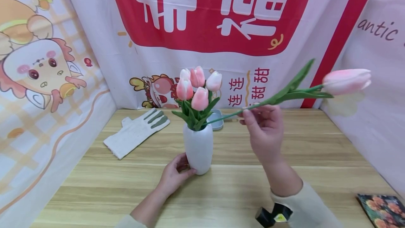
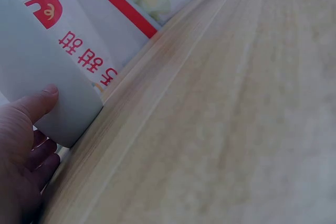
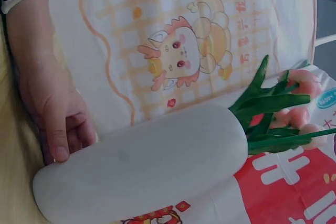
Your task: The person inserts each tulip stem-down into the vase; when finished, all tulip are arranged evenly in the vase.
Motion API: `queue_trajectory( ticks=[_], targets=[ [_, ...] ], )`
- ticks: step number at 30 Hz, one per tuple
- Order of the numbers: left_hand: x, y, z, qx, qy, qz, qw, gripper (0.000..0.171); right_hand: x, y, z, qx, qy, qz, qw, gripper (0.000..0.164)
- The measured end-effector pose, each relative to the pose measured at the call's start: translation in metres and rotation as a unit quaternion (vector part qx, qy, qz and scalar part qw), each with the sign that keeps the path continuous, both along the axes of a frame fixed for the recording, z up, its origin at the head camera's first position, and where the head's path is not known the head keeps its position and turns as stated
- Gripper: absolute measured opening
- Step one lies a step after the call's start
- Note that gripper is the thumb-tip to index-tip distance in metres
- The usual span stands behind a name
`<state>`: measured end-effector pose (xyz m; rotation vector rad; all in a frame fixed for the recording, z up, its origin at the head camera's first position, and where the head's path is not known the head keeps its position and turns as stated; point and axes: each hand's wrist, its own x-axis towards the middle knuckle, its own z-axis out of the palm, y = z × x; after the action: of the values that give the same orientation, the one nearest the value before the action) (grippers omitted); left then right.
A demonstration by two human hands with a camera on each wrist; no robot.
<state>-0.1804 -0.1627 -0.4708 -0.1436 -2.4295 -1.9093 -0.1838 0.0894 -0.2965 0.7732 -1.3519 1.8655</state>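
A white vase (image 1: pixel 198 149) stands upright on the wooden table, with several pink-and-white tulips (image 1: pixel 200 98) and their green leaves rising from its mouth. My left hand (image 1: pixel 175 175) grips the vase low down; its thumb (image 2: pixel 44 102) lies against the wall, and the fingers curl partly behind the base. To the right, my right hand (image 1: pixel 265 133) pinches the green stem of a single tulip (image 1: pixel 346 81) between thumb and fingers. This tulip slants, bloom up to the right, and its stem's lower end meets the vase mouth. Inside the vase, the stems are hidden.
A white glove (image 1: pixel 137 133) with grey-green fingers lies left of the vase. Behind the vase is a small blue-grey dish (image 1: pixel 217 119). A flower-patterned card or booklet (image 1: pixel 384 209) lies at the table's right front. Printed cloths hang behind and along both sides.
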Motion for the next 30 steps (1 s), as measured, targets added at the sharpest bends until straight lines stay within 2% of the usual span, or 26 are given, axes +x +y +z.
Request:
queue_trajectory(
  ticks=[3, 9, 13, 17, 21, 30],
  targets=[
    [0.0, 0.0, 0.0, -0.001, -0.001, 0.0, 1.0, 0.058, -0.002, -0.01, -0.003, 0.022, 0.001, 0.001, 1.0, 0.018],
    [0.001, 0.0, 0.001, -0.004, -0.003, 0.0, 1.0, 0.058, -0.006, -0.027, -0.012, 0.083, -0.034, -0.048, 0.995, 0.02],
    [0.001, 0.0, 0.001, -0.002, 0.0, -0.003, 1.0, 0.057, -0.011, -0.036, -0.019, 0.115, -0.038, -0.062, 0.991, 0.018],
    [0.001, 0.0, 0.001, 0.001, 0.002, -0.001, 1.0, 0.057, -0.015, -0.043, -0.024, 0.148, -0.045, -0.06, 0.986, 0.014],
    [0.001, 0.0, 0.0, 0.002, 0.003, 0.0, 1.0, 0.057, -0.016, -0.049, -0.027, 0.187, -0.076, -0.063, 0.977, 0.012],
    [0.0, 0.0, -0.001, 0.0, 0.001, 0.001, 1.0, 0.057, -0.019, -0.056, -0.031, 0.216, -0.113, -0.083, 0.966, 0.013]
  ],
)
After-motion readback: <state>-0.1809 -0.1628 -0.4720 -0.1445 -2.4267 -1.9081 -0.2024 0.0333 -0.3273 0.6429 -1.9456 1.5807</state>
